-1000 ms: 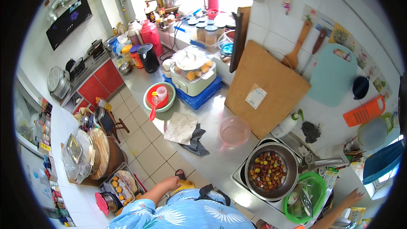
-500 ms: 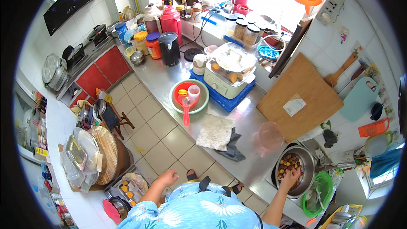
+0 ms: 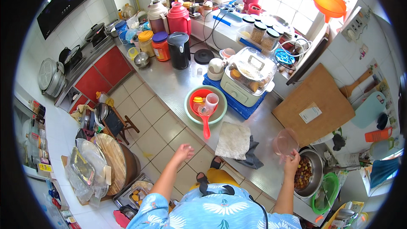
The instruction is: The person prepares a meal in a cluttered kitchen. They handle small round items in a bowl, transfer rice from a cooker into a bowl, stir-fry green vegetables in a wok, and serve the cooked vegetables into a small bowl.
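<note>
My right hand [image 3: 291, 161] is at the near right edge of a clear pinkish plastic bowl [image 3: 285, 141] on the counter, fingers closed on its rim. Just right of that hand, a steel basin [image 3: 316, 161] sits in the sink area with many small reddish-brown and yellowish pieces [image 3: 303, 174] in it; their exact kind is too small to tell. My left hand [image 3: 183, 152] hangs in the air over the floor tiles, in front of the counter, fingers loosely apart and holding nothing.
A pale cloth [image 3: 233, 140] and a dark grey cloth [image 3: 251, 157] lie left of the clear bowl. Beyond stand a green basin [image 3: 190, 114] holding a red ladle-like scoop [image 3: 206, 129], and a lidded steamer [image 3: 243, 87]. A wooden board [image 3: 313, 106] leans on the wall; a green basket [image 3: 330, 193] sits at right.
My right hand has left the pieces in the steel basin and moved left to the clear bowl's rim. My left hand has risen slightly, and the view has shifted left.
</note>
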{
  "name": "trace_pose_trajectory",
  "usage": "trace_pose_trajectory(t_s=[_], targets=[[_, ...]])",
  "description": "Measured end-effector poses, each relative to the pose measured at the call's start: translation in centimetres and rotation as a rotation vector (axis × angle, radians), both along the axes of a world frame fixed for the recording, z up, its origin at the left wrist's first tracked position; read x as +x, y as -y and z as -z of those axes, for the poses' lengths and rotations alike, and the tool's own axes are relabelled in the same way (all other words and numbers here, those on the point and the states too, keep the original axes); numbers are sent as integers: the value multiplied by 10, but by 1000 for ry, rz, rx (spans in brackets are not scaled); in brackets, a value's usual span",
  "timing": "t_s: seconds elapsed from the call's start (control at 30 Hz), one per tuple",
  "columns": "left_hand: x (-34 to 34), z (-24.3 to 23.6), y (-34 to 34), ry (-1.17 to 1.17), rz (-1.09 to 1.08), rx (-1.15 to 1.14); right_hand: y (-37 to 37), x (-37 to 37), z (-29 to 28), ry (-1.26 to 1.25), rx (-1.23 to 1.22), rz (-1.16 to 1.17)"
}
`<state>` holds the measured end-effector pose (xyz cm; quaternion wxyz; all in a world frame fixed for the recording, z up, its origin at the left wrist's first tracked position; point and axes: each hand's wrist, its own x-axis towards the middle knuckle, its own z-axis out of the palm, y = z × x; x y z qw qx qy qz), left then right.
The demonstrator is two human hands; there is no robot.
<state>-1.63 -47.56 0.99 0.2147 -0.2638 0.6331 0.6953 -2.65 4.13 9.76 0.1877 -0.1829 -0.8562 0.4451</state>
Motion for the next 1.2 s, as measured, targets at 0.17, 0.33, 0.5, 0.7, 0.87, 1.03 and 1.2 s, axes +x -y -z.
trace_pose_trajectory(t_s=[0.17, 0.33, 0.5, 0.7, 0.87, 1.03, 1.2], targets=[[-80, -20, -6, 5, -233, 293, -6, -44, 8, 7, -249, -1], [-129, -12, 1, 68, -271, 442, 30, -120, -26, -50, -225, -142], [-149, -11, -5, 79, -315, 268, 99, -201, -100, -187, 54, -407], [-164, -6, 10, 61, -342, 174, 155, -267, -161, -310, 473, -480], [-192, -21, 71, -75, -353, 187, 188, -314, -176, -299, 681, -486], [-228, -30, 125, -5, -348, 103, 192, -364, -171, -198, 827, -434], [-244, -10, 151, 27, -297, 128, 196, -390, -164, -39, 941, -501]])
